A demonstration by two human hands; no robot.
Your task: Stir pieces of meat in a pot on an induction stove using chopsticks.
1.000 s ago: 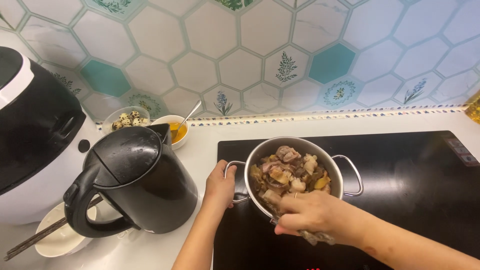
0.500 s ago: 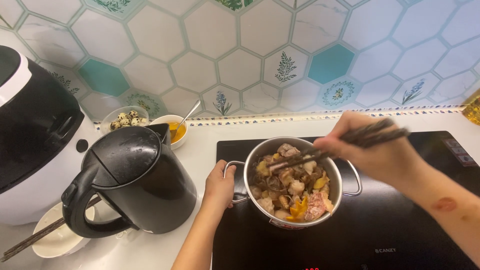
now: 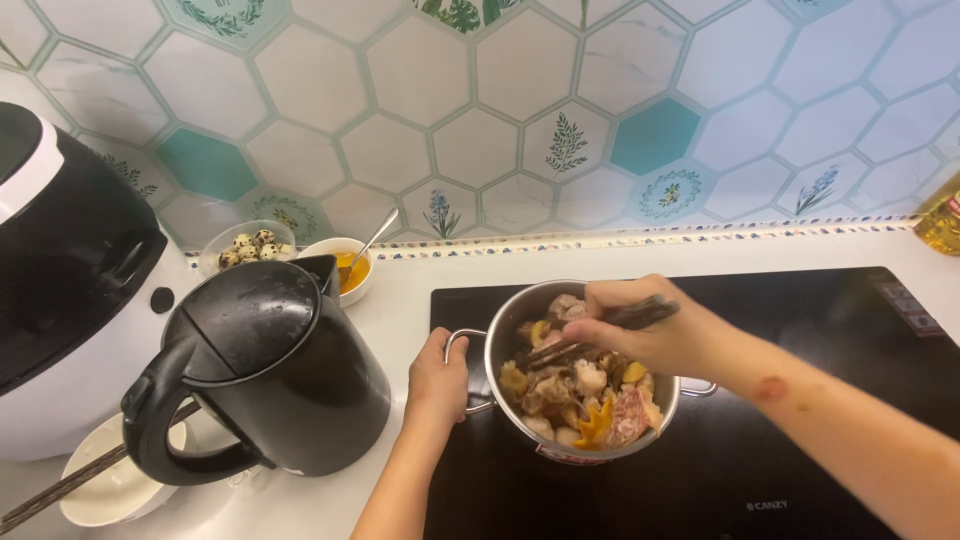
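Left hand (image 3: 437, 378) closed in a grip, right hand (image 3: 640, 335) pinching, forearm reaching across.

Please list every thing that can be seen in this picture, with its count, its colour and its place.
pot: one, steel, full of mixed food pieces, on the cooktop.
cooktop: one, black, right half of the counter.
chopsticks: one pair, dark, in the pot.
kettle: one, black, left of the pot.
rice cooker: one, black and white, far left.
bowl of speckled eggs: one, clear, by the wall.
sauce bowl: one, white, with a spoon, beside the eggs.
bottle: one, yellow, right edge.
left hand: on the pot's handle.
right hand: holding the chopsticks.
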